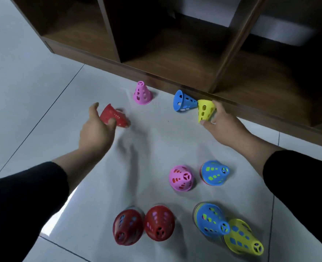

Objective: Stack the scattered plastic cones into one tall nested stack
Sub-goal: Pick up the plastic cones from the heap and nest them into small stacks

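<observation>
My left hand (96,131) grips a red cone (114,117), tilted on its side above the floor. My right hand (220,127) pinches an upside-down yellow cone (205,110) near the shelf base. A blue cone (183,102) lies on its side beside it, and a pink cone (142,93) stands upright further left. Closer to me stand nested stacks: pink-topped (182,178), blue-topped (215,173), two red-topped (128,226) (159,223), another blue-topped (211,220) and a yellow-topped one (241,237).
A dark wooden shelf unit (175,76) with open compartments runs along the far edge of the pale tiled floor (43,91). A white sheet (152,148) lies under the cones.
</observation>
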